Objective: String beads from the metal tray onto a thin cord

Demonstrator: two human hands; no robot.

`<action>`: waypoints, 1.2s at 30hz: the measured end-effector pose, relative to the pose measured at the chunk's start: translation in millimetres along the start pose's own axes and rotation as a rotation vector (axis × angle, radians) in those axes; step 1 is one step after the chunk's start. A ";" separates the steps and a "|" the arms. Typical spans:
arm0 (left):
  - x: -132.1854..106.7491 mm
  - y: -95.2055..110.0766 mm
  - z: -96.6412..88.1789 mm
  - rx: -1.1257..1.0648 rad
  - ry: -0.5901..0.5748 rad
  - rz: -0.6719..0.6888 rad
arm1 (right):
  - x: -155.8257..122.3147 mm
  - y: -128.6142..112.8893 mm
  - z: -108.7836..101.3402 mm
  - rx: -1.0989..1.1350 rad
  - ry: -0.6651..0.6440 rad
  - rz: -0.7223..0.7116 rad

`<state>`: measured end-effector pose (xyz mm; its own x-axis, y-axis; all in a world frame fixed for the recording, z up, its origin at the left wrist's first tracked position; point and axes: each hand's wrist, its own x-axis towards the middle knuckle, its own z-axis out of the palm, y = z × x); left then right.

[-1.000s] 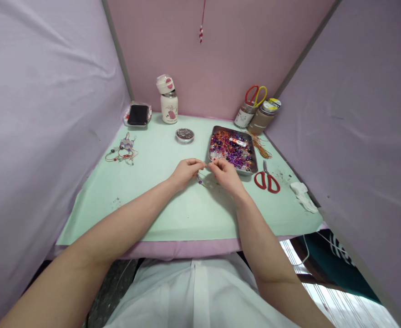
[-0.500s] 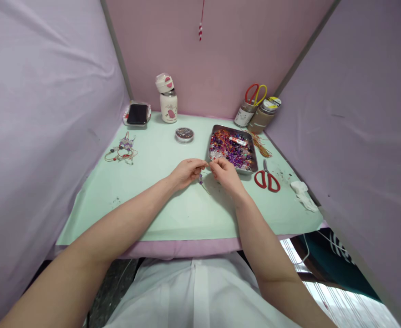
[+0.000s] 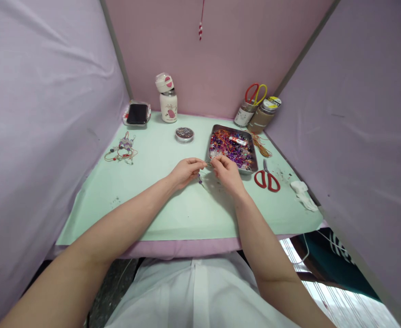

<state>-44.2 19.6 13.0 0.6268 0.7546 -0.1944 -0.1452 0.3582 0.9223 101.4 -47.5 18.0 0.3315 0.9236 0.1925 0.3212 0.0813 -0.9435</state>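
A thin beaded cord [image 3: 200, 181] hangs below my left hand [image 3: 185, 173], its purple beads close to the table. My left hand is closed in a pinch on this cord. Just to the right, my right hand [image 3: 225, 171] pinches the cord's thin end, thumb and forefinger together. A short stretch of cord spans the small gap between the fingertips. Behind my right hand is the metal tray [image 3: 255, 160] full of loose beads, with a white-and-red tube [image 3: 237, 140] lying on them. Red-handled scissors [image 3: 267, 178] rest to the right of the tray.
Finished-looking beaded strands [image 3: 123, 150] lie at the left. A phone [image 3: 137, 114], a bottle [image 3: 169, 107] and a round tin [image 3: 184, 134] stand farther back. Jars [image 3: 262, 119], one holding scissors, are at the back right, near an orange cord bundle [image 3: 262, 148]. White tissue [image 3: 303, 196] lies right.
My right hand has shifted slightly right, and the gap between my fingertips has widened a little. The hanging beads have moved very slightly. Other things stay in place.
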 end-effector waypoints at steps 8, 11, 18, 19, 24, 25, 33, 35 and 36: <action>1.9 -0.5 -4.3 0.113 -0.010 -0.005 | 3.8 5.8 -11.8 -0.172 -0.031 -0.241; 2.4 -0.1 -5.2 0.119 -0.022 0.004 | 3.1 5.8 -12.5 -0.259 -0.054 -0.277; 2.0 3.3 -4.4 0.280 0.016 0.079 | 2.9 5.8 -11.5 -0.215 -0.036 -0.192; 2.0 3.1 -4.6 0.317 0.017 0.098 | 3.1 6.0 -11.1 -0.177 -0.034 -0.157; 1.6 0.7 -6.3 0.480 -0.003 0.119 | 3.7 6.7 -8.4 0.002 -0.045 -0.053; 1.4 0.4 -6.6 0.498 -0.011 0.121 | 3.7 6.8 -8.0 0.024 -0.046 -0.045; -0.5 2.0 -5.7 0.551 -0.039 0.144 | 5.3 11.3 -8.0 0.016 -0.044 -0.052; -1.2 2.5 -5.1 0.552 -0.027 0.139 | 5.5 12.0 -7.9 0.006 -0.046 -0.048; -1.4 2.7 -4.8 0.549 -0.020 0.138 | 5.3 11.9 -7.7 0.009 -0.049 -0.043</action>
<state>-49.1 22.1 14.2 0.6452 0.7618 -0.0586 0.1896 -0.0854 0.9781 113.9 -44.6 9.8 0.2737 0.9363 0.2200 0.3263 0.1249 -0.9370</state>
